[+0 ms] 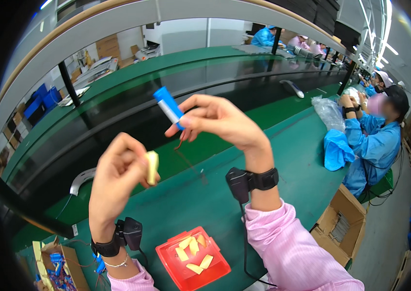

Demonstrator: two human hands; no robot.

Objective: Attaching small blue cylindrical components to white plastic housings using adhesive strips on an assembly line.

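Note:
My right hand (220, 119) is raised over the far side of the green workbench (225, 194). Between its thumb and fingers it pinches a blue cylindrical battery (168, 106) with a white band, tilted, and thin dark and red wires hang below. Lower and to the left, my left hand (117, 172) is closed on a pale yellow strip (152, 168), whose lower end is partly behind the fingers. The two hands are apart. Several similar yellow pieces (194, 246) lie in a red plastic tray (175, 271) in front of me.
A carton (72, 257) with blue batteries and wires stands at the lower left. Beyond the bench runs a dark conveyor (244, 89), with white curved devices (83, 179) along it. At right are a plastic bag (329, 112), an open cardboard box (358, 216) and a seated co-worker (375, 133).

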